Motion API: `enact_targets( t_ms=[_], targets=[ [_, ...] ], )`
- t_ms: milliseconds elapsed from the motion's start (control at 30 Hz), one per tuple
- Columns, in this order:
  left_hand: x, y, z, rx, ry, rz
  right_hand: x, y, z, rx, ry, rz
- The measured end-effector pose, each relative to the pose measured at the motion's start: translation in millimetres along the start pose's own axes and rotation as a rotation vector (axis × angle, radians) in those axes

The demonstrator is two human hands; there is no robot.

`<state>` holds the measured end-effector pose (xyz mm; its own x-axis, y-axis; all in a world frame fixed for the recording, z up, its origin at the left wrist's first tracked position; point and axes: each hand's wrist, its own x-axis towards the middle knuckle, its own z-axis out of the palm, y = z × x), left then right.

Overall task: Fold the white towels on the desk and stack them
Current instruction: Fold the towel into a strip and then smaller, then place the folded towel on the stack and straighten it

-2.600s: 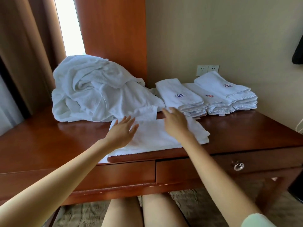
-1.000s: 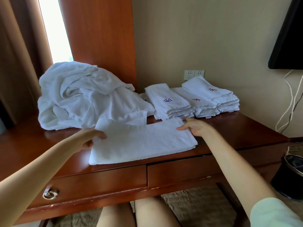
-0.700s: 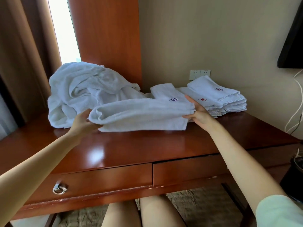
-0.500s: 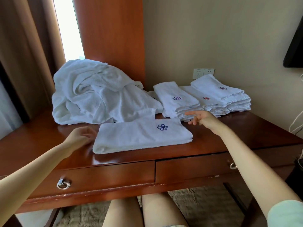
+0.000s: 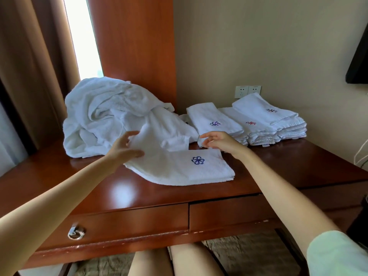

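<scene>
A folded white towel (image 5: 179,168) with a blue flower mark lies on the wooden desk (image 5: 298,164) in front of me. Its left end is lifted and curls upward, held between the thumb and fingers of my left hand (image 5: 124,149). My right hand (image 5: 218,141) hovers over the towel's far right corner with loosely spread fingers and holds nothing. Behind it, folded towels sit in three overlapping stacks (image 5: 256,124) at the back right. A big heap of unfolded white towels (image 5: 111,116) fills the back left.
A wooden panel (image 5: 135,46) and curtains (image 5: 29,66) stand behind the heap. Wall sockets (image 5: 248,91) are above the stacks, and a dark screen (image 5: 358,56) hangs at the right. A drawer with a ring handle (image 5: 75,234) is below the desk edge; my knees are under it.
The towel was lifted, turned and laid down with its blue mark up. Since then my left hand has picked up its left end, and my right hand has moved in over the far right corner.
</scene>
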<state>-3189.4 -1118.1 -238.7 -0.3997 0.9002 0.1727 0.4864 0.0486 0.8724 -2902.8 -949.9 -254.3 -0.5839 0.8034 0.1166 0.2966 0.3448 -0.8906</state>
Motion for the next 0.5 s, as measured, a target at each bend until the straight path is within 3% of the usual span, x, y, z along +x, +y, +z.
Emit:
enact_targets(
  t_ms=[133,233,333,500],
  targets=[
    [34.6,61.0,0.6,0.240,-0.071,0.384,23.3,-27.0,-1.8,0.082,0.041,-0.101],
    [62.3,110.4,-2.7,0.279,-0.063,0.617,42.9,-53.7,-10.8,0.107,0.030,-0.158],
    [86.1,151.2,-1.4,0.207,-0.037,0.708,62.4,-82.0,-24.2,0.243,0.013,-0.227],
    [123.4,188.8,23.0,0.061,0.074,0.716,85.7,-110.4,-52.4,0.489,0.208,-0.280]
  ],
)
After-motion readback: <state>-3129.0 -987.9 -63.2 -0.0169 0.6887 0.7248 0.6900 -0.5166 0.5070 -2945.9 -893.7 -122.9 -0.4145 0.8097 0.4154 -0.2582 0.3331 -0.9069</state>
